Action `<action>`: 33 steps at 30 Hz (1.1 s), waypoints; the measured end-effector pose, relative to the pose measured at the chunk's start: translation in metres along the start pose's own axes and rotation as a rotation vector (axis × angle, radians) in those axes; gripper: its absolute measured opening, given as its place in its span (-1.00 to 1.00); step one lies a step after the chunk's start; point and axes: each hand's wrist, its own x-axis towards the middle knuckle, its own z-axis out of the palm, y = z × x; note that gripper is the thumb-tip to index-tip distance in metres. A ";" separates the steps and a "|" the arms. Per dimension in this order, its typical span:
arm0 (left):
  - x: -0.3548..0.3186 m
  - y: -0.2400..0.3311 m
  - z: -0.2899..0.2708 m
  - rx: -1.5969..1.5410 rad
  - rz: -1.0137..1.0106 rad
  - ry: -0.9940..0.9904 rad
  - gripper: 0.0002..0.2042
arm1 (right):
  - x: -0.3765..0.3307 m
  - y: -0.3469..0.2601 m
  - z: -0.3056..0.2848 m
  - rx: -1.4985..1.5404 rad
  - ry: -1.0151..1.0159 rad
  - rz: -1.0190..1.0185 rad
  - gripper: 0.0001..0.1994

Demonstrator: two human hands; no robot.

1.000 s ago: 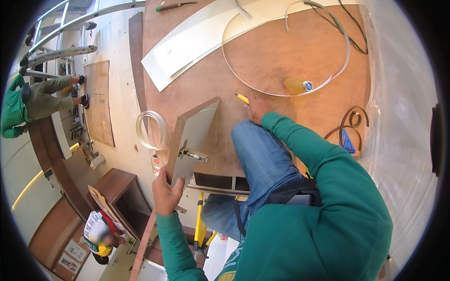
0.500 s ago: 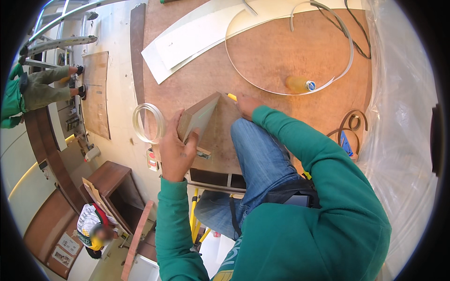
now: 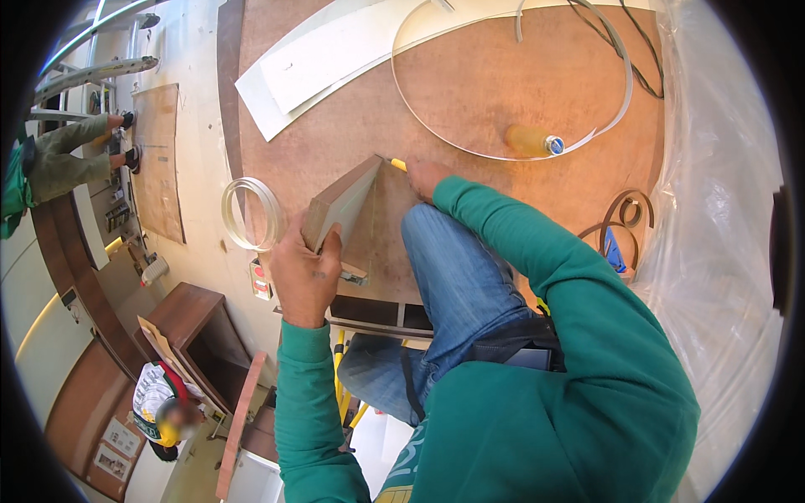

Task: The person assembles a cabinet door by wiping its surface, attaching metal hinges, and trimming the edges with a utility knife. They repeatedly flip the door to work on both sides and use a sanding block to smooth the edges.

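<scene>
Left hand (image 3: 303,277) closed around lower edge of wooden panel (image 3: 340,205), held tilted on edge above brown board (image 3: 503,92). Right hand (image 3: 426,178) closed on yellow pencil (image 3: 396,164), tip at panel's top corner. Knee in jeans (image 3: 444,260) just beside panel. Coil of white edge strip (image 3: 251,214) near left hand.

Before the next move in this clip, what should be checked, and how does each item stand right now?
1. Left hand grips the panel: ok.
2. Panel stands on edge on the board, tilted: ok.
3. Right hand holds the yellow pencil at the panel's top corner: ok.
4. Pencil tip touching the panel: cannot tell.
5. Board bare around the panel: ok; white strip and yellow bottle lie apart.
6. Knee beside the panel, touching it or not: cannot tell.
</scene>
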 end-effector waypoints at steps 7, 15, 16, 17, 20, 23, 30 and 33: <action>-0.001 -0.001 0.004 -0.043 0.042 0.043 -0.72 | -0.010 -0.008 -0.016 -0.032 -0.079 0.050 -0.67; 0.000 -0.001 0.001 0.012 0.048 0.028 -0.66 | -0.023 -0.002 -0.018 -0.025 -0.038 0.056 -0.70; -0.001 -0.001 0.002 0.000 0.067 0.033 -0.66 | -0.024 -0.002 -0.017 -0.013 -0.017 0.063 -0.70; -0.001 -0.001 0.003 0.028 0.059 0.038 -0.67 | -0.025 -0.002 -0.017 -0.008 -0.021 0.084 -0.70; -0.004 0.001 0.006 0.056 0.055 0.054 -0.68 | -0.023 -0.004 -0.016 0.008 -0.012 0.038 -0.70; -0.004 0.001 0.007 0.053 0.041 0.046 -0.67 | -0.016 -0.005 -0.014 -0.009 -0.039 0.004 -0.70; -0.002 0.002 0.005 0.019 0.002 0.032 -0.68 | -0.005 -0.001 -0.005 0.012 0.031 -0.010 -0.68; -0.002 0.003 0.006 0.021 0.012 0.047 -0.69 | -0.004 0.000 -0.006 -0.008 -0.004 0.012 -0.71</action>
